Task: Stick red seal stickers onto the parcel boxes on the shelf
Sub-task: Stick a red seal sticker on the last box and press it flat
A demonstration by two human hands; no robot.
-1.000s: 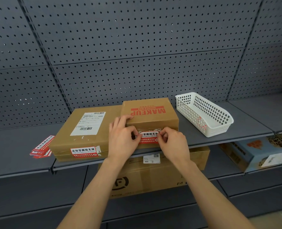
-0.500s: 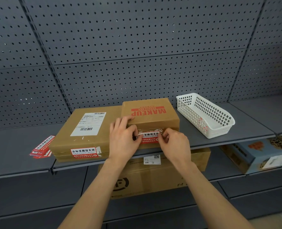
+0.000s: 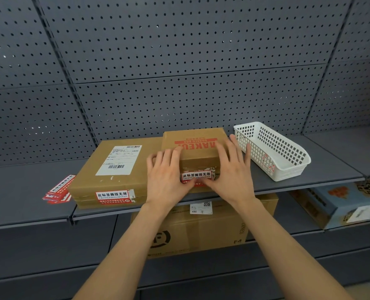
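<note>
A small brown box printed MAKEUP (image 3: 198,135) stands on the grey shelf (image 3: 17,191), with a red seal sticker (image 3: 196,176) across its front top edge. My left hand (image 3: 166,172) lies on the box's left side and my right hand (image 3: 231,169) on its right side. Both have fingers spread flat over the top and thumbs down at the sticker's ends. To the left lies a larger flat parcel box (image 3: 114,169) with a white shipping label; a red seal sticker (image 3: 113,197) is on its front edge.
A small pile of spare red stickers (image 3: 59,190) lies on the shelf left of the large box. A white plastic basket (image 3: 273,148) stands to the right, close to my right hand. Below are a big carton (image 3: 201,230) and a blue printed box (image 3: 342,202). Pegboard backs the shelf.
Both hands have opened out from pinching the sticker's ends; the fingers now spread flat over the small box's top, and my right hand has moved toward the basket.
</note>
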